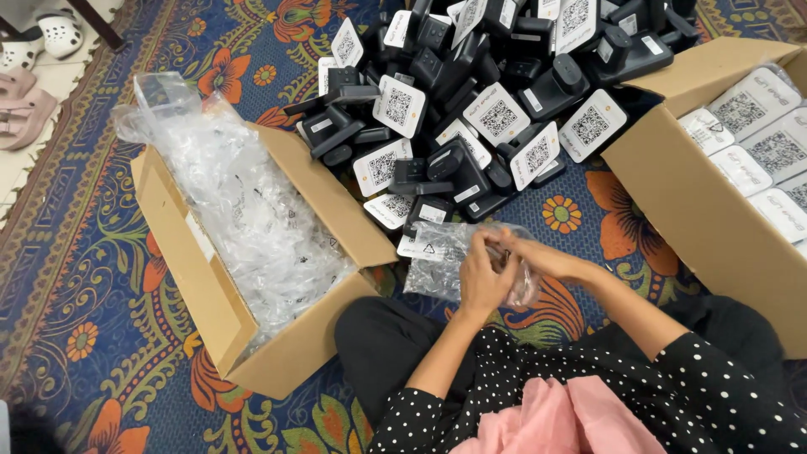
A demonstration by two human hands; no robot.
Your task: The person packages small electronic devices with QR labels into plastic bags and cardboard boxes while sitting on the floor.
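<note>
Both the left hand (481, 282) and the right hand (538, 259) had fingers closed on a clear plastic bag (445, 261) over the carpet (101, 277), near the open box of bags (252, 252). Judging by the grip, the bag was being opened beside the pile of black devices (471, 109); next it needed its mouth spread wide.

Left hand (481, 282) and right hand (531, 256) gripping clear plastic bag (441, 256) (crinkled), black devices (471, 101) piled beyond

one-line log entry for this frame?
left hand: holds clear bag | right hand: on same bag | left: box of bags | ahead: black device pile
</note>
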